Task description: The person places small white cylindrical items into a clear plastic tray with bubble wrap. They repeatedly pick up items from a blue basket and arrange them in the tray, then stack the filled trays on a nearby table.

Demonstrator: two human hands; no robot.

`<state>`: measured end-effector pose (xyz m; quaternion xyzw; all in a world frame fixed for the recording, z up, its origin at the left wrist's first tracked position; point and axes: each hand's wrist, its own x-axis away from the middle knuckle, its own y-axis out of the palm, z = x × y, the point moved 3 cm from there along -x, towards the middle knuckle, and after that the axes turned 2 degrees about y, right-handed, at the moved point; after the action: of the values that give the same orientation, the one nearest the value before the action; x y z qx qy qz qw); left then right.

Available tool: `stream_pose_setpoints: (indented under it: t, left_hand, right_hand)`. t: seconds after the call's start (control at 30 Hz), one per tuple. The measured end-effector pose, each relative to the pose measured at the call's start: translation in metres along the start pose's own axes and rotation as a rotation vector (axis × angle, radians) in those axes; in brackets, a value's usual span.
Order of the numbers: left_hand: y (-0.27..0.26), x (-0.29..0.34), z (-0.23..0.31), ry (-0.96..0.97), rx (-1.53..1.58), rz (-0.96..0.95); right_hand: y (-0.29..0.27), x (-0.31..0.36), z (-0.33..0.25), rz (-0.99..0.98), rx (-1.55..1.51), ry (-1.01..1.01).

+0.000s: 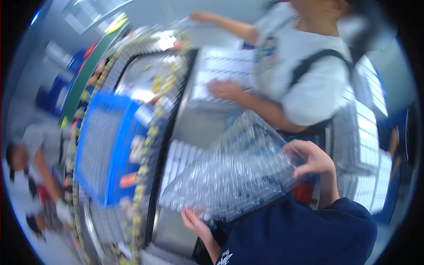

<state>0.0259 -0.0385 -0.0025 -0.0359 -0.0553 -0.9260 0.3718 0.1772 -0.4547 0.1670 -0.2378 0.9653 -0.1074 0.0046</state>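
A wide clear plastic tray (234, 176) with rows of moulded ridges is held tilted in front of me. My left hand (198, 224) grips its near left edge, fingers closed on the rim. At the tray's right edge, my right hand (311, 159) has its thumb and fingers curled round the plastic. Beneath the tray's left side, a white tray with slots (179, 159) lies on the metal worktop (194, 128). Motion blur hides the fine detail of the plastic.
Along the worktop's left runs a conveyor loop (152, 145) with small yellowish parts. A blue crate (99, 145) of clear trays stands within it. A co-worker in a white shirt (309, 75) reaches over another white tray (225, 66). Stacked white trays (360, 141) stand at right; other people are at left.
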Motion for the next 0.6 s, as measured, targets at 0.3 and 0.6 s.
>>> stream_pose_setpoints:
  t: [0.3, 0.6]
  left_hand:
    - [0.144, -0.025, 0.010, 0.026, -0.159, -0.525]
    - [0.170, -0.037, -0.009, 0.039, -0.233, -0.669]
  right_hand:
    - [-0.133, 0.505, -0.006, 1.535, 0.452, 0.244]
    - [-0.157, 0.582, 0.147, 2.044, -0.466, 0.029]
